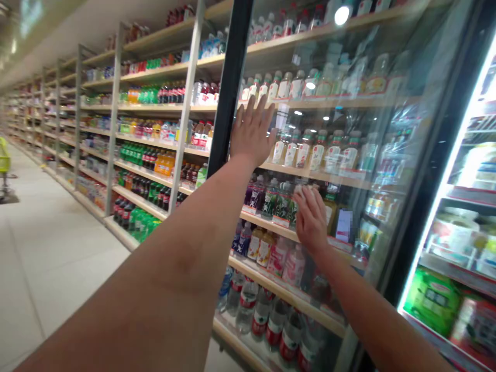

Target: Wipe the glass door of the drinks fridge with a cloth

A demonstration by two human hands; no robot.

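Glass door point(341, 119), black-framed, is upright right of centre, in front of the bottle shelves point(318, 175), so those show only through the pane. Lit cooler shelves point(457, 191) just past its right edge; open aisle shelving point(147, 108) runs off left, beside the floor point(34, 258).

Left hand point(252, 129): palm to the pane, fingers spread wide, near the left frame. Right hand point(310, 217): lower, fingers bunched at the glass, maybe on something white; can't tell whether it's gripping.

Reflections muddy the pane's right side; forearms cover some bottles; cooler cut off at right.
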